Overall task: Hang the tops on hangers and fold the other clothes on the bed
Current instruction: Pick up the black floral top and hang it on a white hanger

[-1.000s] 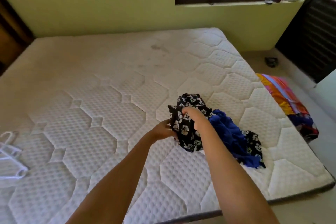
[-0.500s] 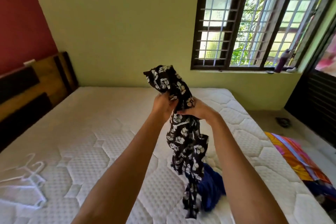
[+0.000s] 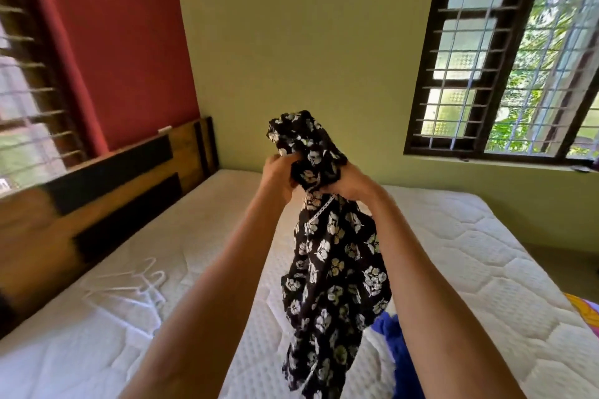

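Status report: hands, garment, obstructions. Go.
Both hands, left and right, gripping floral garment, raised, bunched. Hangers on mattress. Nothing obstructing.

Floral garment [image 3: 334, 256]: thin matt cloth. Mattress [image 3: 470, 253]: quilted textured fabric. Headboard [image 3: 107, 204]: wood.

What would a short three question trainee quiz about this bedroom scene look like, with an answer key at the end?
1. True or false: both the left hand and the right hand grip the floral garment in the air above the mattress.
2. Multiple choice: the white hangers lie (A) on the mattress near the headboard, (B) on the windowsill, (C) over the person's arm.
3. Fill in: the cloth lying on the mattress under the right forearm is ____ in colour.

Key: 1 true. 2 A. 3 blue, the blue cloth shows only in part.
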`<state>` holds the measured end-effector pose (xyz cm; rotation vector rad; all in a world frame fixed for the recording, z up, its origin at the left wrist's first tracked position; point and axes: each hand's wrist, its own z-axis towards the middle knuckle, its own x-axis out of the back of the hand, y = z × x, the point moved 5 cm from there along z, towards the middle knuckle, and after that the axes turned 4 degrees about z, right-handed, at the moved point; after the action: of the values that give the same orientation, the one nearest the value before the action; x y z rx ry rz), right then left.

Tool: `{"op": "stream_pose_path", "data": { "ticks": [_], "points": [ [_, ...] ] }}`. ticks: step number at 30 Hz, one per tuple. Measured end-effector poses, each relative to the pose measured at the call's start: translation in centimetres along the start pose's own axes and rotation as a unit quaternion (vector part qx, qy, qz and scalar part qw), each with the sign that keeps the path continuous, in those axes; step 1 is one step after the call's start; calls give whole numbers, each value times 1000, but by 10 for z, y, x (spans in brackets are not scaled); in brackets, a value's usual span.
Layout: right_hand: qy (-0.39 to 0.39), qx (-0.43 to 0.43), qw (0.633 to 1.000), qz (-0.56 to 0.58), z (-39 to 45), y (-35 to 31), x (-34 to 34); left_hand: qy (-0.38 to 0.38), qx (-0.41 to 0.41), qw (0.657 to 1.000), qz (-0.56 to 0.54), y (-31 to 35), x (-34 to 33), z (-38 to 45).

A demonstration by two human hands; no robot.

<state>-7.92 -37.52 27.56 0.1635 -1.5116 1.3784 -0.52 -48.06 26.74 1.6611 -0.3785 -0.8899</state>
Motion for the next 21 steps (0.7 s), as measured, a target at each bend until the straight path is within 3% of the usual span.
{"op": "stream_pose_path", "data": {
  "ticks": [3, 7, 10, 12, 13, 14, 15, 17, 18, 19, 21],
  "points": [
    [74, 17, 996, 46, 5, -6, -17, 11, 32, 996, -87, 13, 31, -7],
    [-4, -58, 998, -12, 19, 12, -63, 35, 17, 979, -202, 43, 75, -18],
    [80, -85, 991, 60, 27, 1, -72, 95, 3, 977, -193, 62, 120, -20],
    [166, -53, 981, 83, 33, -26, -67, 227, 16, 971, -79, 65, 167, -20],
    [182, -27, 979, 83, 35, -44, -66, 307, 25, 951, 32, 66, 189, -23],
    [173, 0, 982, 80, 39, -68, -72, 371, 6, 912, 176, 74, 208, -29],
    [155, 29, 985, 76, 44, -90, -80, 374, -56, 868, 321, 83, 213, -31],
    [100, 75, 990, 59, 52, -137, -105, 215, -172, 820, 502, 92, 202, -30],
    [86, 91, 991, 52, 53, -156, -115, 126, -178, 822, 526, 89, 196, -30],
    [82, 107, 990, 50, 57, -178, -130, 75, -171, 829, 527, 90, 208, -30],
    [109, 118, 986, 48, 59, -200, -140, 67, -191, 847, 492, 94, 230, -30]
  ]
}}
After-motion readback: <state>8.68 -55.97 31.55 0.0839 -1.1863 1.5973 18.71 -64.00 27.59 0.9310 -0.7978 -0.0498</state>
